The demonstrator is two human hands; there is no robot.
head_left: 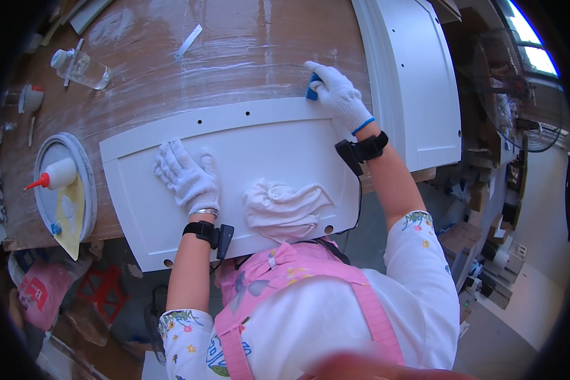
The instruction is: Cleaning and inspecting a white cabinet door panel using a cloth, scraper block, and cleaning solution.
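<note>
A white cabinet door panel (266, 142) with a raised frame and several small dark holes lies across the near side of the table. My left hand (187, 177), in a white knit glove, rests flat on its left part with the fingers stretched out. At the panel's far right corner my right hand (341, 95), gloved too, is closed on a blue sanding block (312, 87). Much of the block is hidden behind the fingers. Between my forearms a crumpled white cloth (285, 208) lies on the panel, touched by neither hand.
More white panels (418, 88) lie at the right. On the film-covered table (247, 44) are a clear bottle (90, 69), a white strip (188, 42) and a round lid (90, 183) holding a red-tipped squeeze bottle (60, 174) and yellow sandpaper (69, 218). A fan (519, 88) stands far right.
</note>
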